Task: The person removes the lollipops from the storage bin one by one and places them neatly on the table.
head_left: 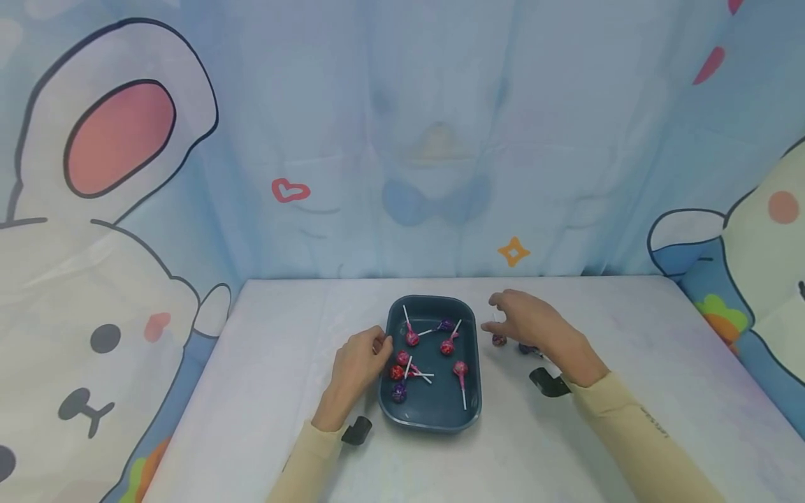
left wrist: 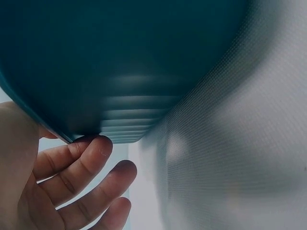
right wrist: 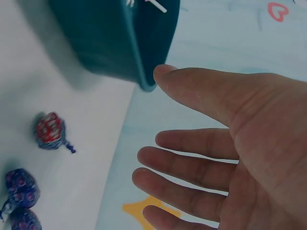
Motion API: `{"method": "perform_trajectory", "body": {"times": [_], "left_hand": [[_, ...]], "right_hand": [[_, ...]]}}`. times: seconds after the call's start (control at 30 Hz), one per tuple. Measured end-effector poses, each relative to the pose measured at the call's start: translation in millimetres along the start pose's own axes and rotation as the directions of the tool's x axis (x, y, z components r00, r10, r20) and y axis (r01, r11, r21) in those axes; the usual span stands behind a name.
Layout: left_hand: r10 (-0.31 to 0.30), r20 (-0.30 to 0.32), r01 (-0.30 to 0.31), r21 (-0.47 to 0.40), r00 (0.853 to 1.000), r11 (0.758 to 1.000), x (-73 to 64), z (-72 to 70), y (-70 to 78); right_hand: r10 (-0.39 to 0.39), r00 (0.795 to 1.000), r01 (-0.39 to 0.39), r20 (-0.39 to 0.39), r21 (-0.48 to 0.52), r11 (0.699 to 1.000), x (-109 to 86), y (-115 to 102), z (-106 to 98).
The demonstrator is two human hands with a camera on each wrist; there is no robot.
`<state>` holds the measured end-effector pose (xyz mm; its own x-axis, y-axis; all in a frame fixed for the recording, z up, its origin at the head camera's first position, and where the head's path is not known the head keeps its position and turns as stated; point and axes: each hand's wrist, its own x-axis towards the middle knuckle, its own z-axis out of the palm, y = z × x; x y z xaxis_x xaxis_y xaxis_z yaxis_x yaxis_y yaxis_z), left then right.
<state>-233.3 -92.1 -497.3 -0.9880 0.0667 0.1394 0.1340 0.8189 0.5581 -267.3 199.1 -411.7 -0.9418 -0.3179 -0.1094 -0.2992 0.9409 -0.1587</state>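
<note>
Left hand (head_left: 357,365) pinches tray (head_left: 434,409) by left edge, likely steadying it; I see right hand (head_left: 534,325), fingers apart, near a lollipop (head_left: 499,341).

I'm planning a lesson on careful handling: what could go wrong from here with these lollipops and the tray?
Two purple-wrapped lollipops lie close together, so reaching for one might knock the other away. The left fingers are on the rim of the tray, so an accidental tug could shift it.

Pink-, red- and purple-wrapped lollipops (head_left: 460,368) with white sticks lie scattered inside a dark-teal rounded rectangular tray (head_left: 434,412); purple-wrapped lollipops (right wrist: 22,188) lie to its right.
</note>
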Motion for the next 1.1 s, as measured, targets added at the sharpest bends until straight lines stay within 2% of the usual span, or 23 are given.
{"method": "perform_trajectory", "body": {"times": [0.3,0.63,0.87,1.1], "left_hand": [[0.006,-0.001,-0.006,0.002,1.0,1.0,-0.4,-0.4,-0.8],[0.001,0.003,-0.001,0.009,1.0,1.0,0.3,0.6,-1.0],[-0.004,0.006,0.004,0.009,1.0,1.0,0.0,1.2,-1.2],[-0.01,0.008,0.01,-0.003,1.0,1.0,-0.1,1.0,-0.4]], "right_hand": [[-0.025,0.999,0.024,-0.025,-0.012,1.0,-0.2,-19.6,-6.0],[-0.05,0.997,0.048,-0.057,-0.03,0.998,4.8,-28.2,-3.9],[-0.059,0.998,0.058,-0.034,-0.039,0.998,5.8,-38.8,-4.4],[-0.118,0.993,0.116,-0.022,-0.086,0.99,9.4,-49.2,-1.0]]}}
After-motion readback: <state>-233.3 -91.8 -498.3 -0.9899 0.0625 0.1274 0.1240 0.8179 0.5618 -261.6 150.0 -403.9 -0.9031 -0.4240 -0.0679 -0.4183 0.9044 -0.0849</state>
